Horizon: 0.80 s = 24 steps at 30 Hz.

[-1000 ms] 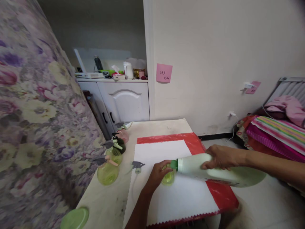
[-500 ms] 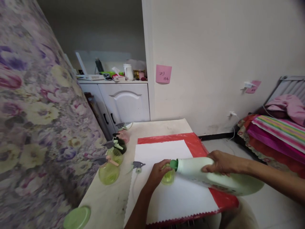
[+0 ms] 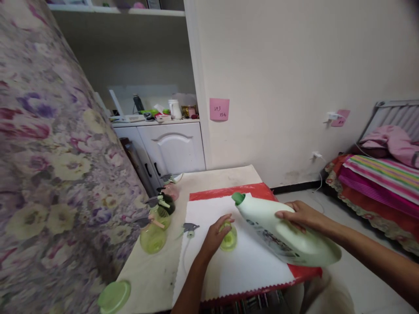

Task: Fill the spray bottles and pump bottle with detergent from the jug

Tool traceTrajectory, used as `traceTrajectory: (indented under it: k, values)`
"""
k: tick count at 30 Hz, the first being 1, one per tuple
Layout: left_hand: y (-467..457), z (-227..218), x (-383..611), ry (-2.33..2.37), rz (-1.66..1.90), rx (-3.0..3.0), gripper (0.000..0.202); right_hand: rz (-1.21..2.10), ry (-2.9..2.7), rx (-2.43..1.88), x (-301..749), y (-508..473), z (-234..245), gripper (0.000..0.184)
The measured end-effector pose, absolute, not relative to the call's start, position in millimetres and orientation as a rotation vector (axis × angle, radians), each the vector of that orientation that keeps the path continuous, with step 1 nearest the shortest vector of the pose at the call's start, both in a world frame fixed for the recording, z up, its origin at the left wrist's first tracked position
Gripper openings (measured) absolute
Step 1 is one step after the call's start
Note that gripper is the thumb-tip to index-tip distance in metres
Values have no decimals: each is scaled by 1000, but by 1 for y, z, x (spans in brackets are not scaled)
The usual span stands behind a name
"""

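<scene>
My right hand (image 3: 301,218) grips a large pale green detergent bottle (image 3: 278,231), tilted with its green spout (image 3: 238,198) up and to the left. The spout is apart from the small bottle. With my left hand (image 3: 218,233) I hold a small see-through yellow-green spray bottle (image 3: 229,240) around its neck; it stands on a white sheet (image 3: 245,274). Its neck is partly hidden by my fingers. Left of that hand, a grey spray head (image 3: 190,227) with a thin tube lies on the sheet.
Several spray bottles, one yellow-green (image 3: 153,237), one dark green (image 3: 167,203) and one pink (image 3: 172,190) among them, line the table's left side. A green lid (image 3: 114,294) lies front left. Red plastic (image 3: 266,191) sticks out under the sheet. A floral curtain (image 3: 59,187) hangs at left.
The detergent bottle's spout has risen away from the small bottle's mouth, and the detergent bottle is now tipped back more upright. My left hand stays at the small bottle. The view has shifted slightly.
</scene>
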<state>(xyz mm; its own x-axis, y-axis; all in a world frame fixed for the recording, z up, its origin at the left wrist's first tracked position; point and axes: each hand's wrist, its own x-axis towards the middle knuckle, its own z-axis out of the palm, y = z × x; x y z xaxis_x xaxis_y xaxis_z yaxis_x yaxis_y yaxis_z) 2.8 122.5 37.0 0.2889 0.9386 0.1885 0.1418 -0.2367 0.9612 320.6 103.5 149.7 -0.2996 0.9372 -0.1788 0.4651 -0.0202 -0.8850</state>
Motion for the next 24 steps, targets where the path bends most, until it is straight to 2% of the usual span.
traceTrajectory:
  k: [5,10,17,24]
  values:
    - [120,38,4,1047,1093,1555,38,1165,-1488,-1300,323,103,137,46]
    - [119,34,5,1118,1223,1417,44,1055,-1305,-1221,313,110,109,51]
    - [101,2,2,1295,1478,1158,45,973,-1112,-1159,287,135,74,53]
    - [68,-18,-8,1486,1454,1081,42,905,-1061,-1204,259,152,53,49]
